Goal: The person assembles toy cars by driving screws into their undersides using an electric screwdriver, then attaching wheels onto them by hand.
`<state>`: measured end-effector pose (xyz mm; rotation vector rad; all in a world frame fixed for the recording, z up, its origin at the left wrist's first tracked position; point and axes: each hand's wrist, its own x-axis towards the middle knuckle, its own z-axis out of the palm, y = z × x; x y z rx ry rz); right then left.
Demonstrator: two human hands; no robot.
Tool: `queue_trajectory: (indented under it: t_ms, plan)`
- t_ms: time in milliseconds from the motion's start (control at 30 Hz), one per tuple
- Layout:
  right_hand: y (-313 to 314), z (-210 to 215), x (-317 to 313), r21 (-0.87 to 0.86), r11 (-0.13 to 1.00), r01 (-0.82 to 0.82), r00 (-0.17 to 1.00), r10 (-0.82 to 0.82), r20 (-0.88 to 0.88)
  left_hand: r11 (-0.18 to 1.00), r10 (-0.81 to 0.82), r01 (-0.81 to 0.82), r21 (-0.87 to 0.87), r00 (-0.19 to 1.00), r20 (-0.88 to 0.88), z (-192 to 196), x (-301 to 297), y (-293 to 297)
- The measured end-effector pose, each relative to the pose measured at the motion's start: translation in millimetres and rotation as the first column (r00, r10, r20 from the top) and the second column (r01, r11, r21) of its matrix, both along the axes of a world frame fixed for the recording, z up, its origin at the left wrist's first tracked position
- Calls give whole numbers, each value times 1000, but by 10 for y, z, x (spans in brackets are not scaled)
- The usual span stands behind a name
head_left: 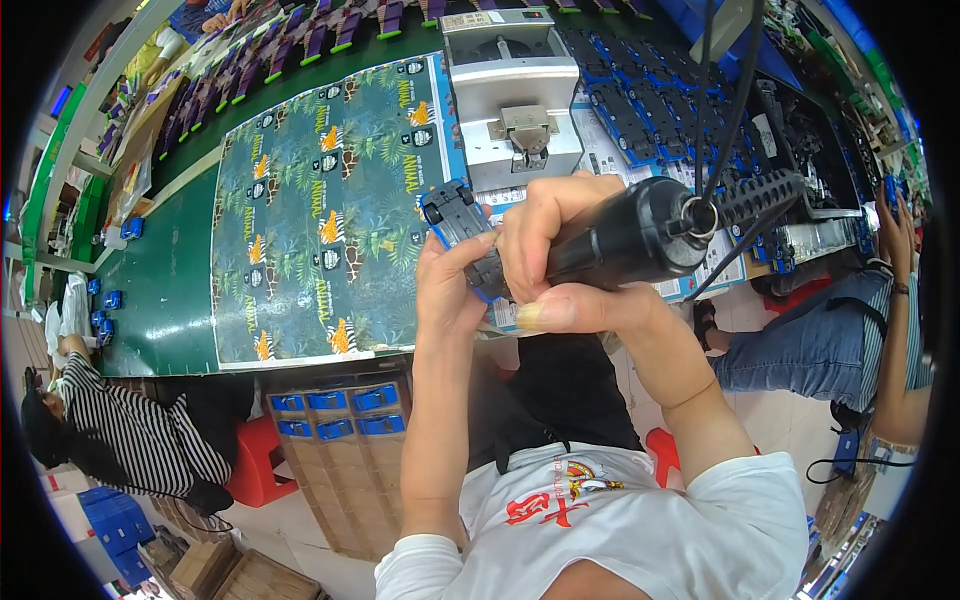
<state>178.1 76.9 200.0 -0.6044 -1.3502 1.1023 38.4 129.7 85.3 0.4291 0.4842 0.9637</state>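
My left hand (pixel 448 285) is closed around a blue toy car (pixel 460 216), which is turned with its black underside up. My right hand (pixel 545 235) grips a black electric screwdriver (pixel 640 238), held nearly level with its cable end toward the right. The screwdriver's tip is hidden behind my right fingers, beside the toy car, so I cannot tell whether it touches the car. Just beyond my hands stands a silver screw feeder (pixel 515 100). Several more blue toy cars (pixel 625 115) lie in rows with black undersides up, to the right of the feeder.
A printed sheet (pixel 330 215) with animal pictures covers the green bench (pixel 165 285). Black cables (pixel 712 110) hang beside the screwdriver. A dark bin (pixel 800 140) of black parts sits at the right. Below the bench, a carton (pixel 340 480) holds blue cars. People sit on both sides.
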Motion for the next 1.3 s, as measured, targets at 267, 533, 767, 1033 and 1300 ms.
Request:
queue_trajectory:
  t_ms: [267,533,767,1033,1300]
  plan:
    - [13,22,-11,-1,997,71,997,-71,29,999,-14,13,32,1000,3,-23,-12,7]
    - [-31,47,17,54,998,34,997,-37,61,1000,-28,28,-6,1000,11,-8,-8,-20]
    - [-224,136,214,109,994,-1,999,5,-37,997,-16,23,74,996,-88,183,-64,-20]
    - [-415,-151,767,86,967,238,965,-225,-135,67,845,682,728,349,-405,552,-474,513]
    - [-425,-318,735,-8,925,379,917,-377,-133,476,619,582,659,311,-721,536,-1195,882]
